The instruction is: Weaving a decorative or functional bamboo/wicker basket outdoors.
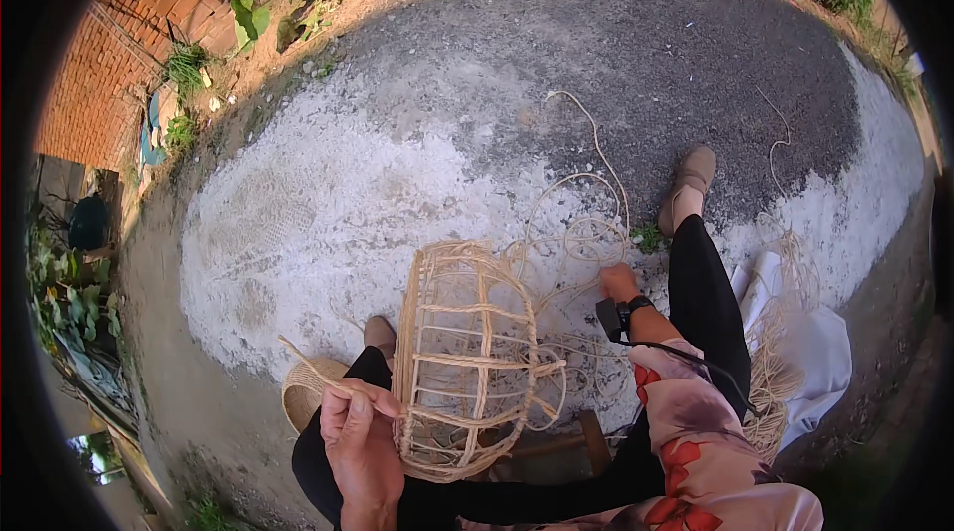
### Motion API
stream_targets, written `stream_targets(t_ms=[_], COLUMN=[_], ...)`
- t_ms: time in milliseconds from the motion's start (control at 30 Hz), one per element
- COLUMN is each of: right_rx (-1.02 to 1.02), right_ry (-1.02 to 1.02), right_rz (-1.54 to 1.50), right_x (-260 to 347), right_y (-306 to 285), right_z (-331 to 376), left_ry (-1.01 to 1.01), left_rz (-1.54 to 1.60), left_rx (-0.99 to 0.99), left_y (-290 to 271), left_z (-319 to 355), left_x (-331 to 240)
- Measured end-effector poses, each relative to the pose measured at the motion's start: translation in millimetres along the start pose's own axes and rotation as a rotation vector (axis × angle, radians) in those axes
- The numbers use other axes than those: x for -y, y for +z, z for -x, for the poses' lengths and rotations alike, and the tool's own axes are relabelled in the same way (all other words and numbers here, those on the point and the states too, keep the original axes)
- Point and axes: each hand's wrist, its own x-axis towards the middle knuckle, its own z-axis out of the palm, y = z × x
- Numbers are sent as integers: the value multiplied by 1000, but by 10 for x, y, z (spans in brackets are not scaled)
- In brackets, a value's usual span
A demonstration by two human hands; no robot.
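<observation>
My left hand point(360, 432) pinches a cane strip point(308, 364) tight beside the basket frame point(467, 357). Right hand point(618, 282) reaches into loose cane coils point(581, 233); grip can't tell.

Harsh sunlight, glaring pale ground, fisheye-bent edges, dark vignette

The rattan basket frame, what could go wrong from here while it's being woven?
The loose strands lie coiled by the right hand and right foot, so they could tangle or snag. The left hand grips the basket frame only at its rim, so it might tip or twist.
</observation>
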Motion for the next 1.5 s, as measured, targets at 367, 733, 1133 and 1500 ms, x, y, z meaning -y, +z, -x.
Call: stream_targets(t_ms=[367,733,1133,1500], right_rx=[-213,-116,-203,-360], right_ry=[366,-89,-817,-885], right_rz=[-335,-994,-343,267], right_x=[-169,1793,2188,2466], right_y=[407,-937,-2535,-2558], right_z=[66,861,3645,4328], left_ry=[-2,68,716,779], left_rz=[-54,-113,-565,-520], left_rx=[32,219,784,801], left_y=[93,-55,309,411], left_z=[-56,-38,1860,2276], left_x=[46,187,173,425])
